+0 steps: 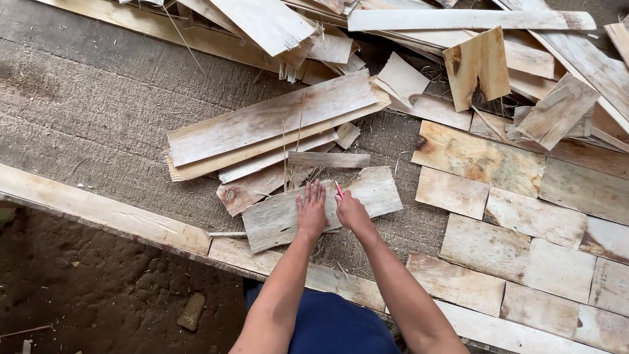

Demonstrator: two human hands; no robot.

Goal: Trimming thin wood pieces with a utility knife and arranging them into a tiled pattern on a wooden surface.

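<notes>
Weathered grey-brown veneer sheet (pixel 367 193), a thin rectangle with ragged ends, lies tilted on a fibrous, sawdust-covered work surface (pixel 98 111), just beyond a pale wooden edge rail (pixel 98 211). The person's left hand (pixel 312 211) is spread flat on it, fingers apart and pressed down near the middle. Beside it, the right hand (pixel 352 211) is curled around a slim pink marker or pencil (pixel 339 189), of which only the tip shows above the knuckles; whether that tip touches the wood cannot be made out. Both forearms rise from the bottom edge, cut off at the elbows, above dark blue clothing (pixel 334 324).

Behind the sheet sits a loose stack of long pale veneer strips (pixel 268 124), partly overlapping, their lower layers hidden. To the right, squarish veneer pieces (pixel 498 242) lie edge to edge in rows, running out of frame. A jumbled heap of offcuts (pixel 511 59) fills the top, cropped by the border. At lower left, bare dark soil (pixel 98 288) holds a small stone-like lump (pixel 191 311), too indistinct to identify.
</notes>
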